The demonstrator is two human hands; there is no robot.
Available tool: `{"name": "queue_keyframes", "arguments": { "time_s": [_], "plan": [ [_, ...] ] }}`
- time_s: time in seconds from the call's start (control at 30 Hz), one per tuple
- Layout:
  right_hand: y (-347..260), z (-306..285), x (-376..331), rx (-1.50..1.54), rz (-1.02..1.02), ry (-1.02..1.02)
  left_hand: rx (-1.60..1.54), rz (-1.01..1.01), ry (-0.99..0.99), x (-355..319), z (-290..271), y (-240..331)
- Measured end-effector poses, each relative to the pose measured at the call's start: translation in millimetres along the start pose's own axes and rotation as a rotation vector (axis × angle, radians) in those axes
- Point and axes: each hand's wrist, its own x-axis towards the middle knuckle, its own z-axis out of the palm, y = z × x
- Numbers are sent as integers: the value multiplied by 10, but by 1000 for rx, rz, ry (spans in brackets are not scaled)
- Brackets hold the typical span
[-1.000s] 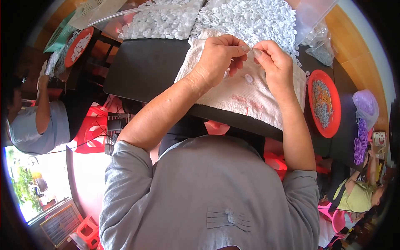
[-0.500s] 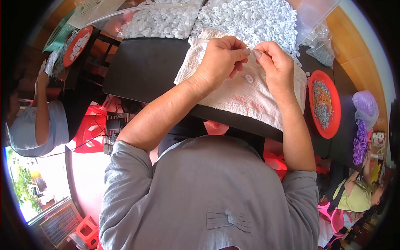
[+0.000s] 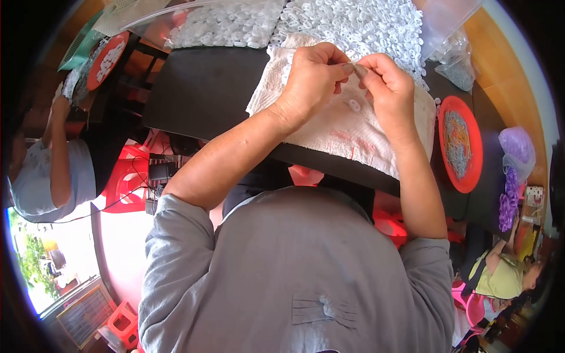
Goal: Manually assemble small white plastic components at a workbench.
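Left hand [image 3: 312,73] and right hand [image 3: 385,88] raised — fingertips pinched together.

We saw a dark rectangular table [image 3: 200,94] over a pink floor [image 3: 126,247], red plastic stools [image 3: 120,320] below, and bright daylight at the lower left

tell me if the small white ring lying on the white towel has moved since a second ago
No. The small white ring lies at the same spot on the white towel, just below the pinched fingertips of the left hand and right hand.
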Motion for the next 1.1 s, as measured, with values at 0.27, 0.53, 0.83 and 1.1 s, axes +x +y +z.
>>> {"name": "queue_keyframes", "arguments": {
  "time_s": [0.27,0.53,0.83,1.1],
  "plan": [
    [16,-59,45,-35,-47,1,-26,-73,6,-4,-37,27],
    [61,-52,23,-94,-124,-13,50,-77,-40,19,-27,-32],
    [35,-94,95,-34,-51,30,93,20,8,15,-21,6],
    [-169,-102,-52,-712,-25,-338,-10,-65,0,134,-141,-78]
  ]
}}
